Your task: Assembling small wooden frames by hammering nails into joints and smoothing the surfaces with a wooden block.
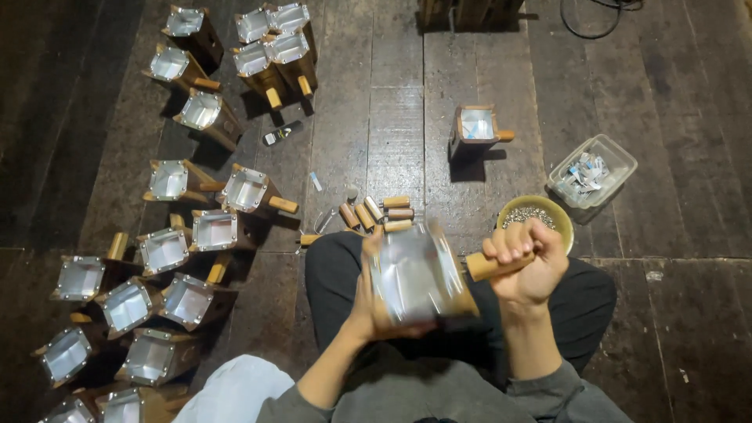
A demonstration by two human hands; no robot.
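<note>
Right hand (pixel 526 262) clenches the wooden handle (pixel 484 266); left hand (pixel 376 301) grips the blurred metal-lined box (pixel 415 274). A slip could drop it onto the bowl (pixel 565 221) of small metal bits, scattering them.

Person, seated: grey long-sleeved top, both sleeves pushed up toward the elbows, cuffs bunched at 6 o'clock. Dark trousers covering both legs, knees spread toward 9 and 3 o'clock. Left hand (pixel 374 301) and right hand (pixel 526 262) bare, no gloves, rings or watch visible.
</note>
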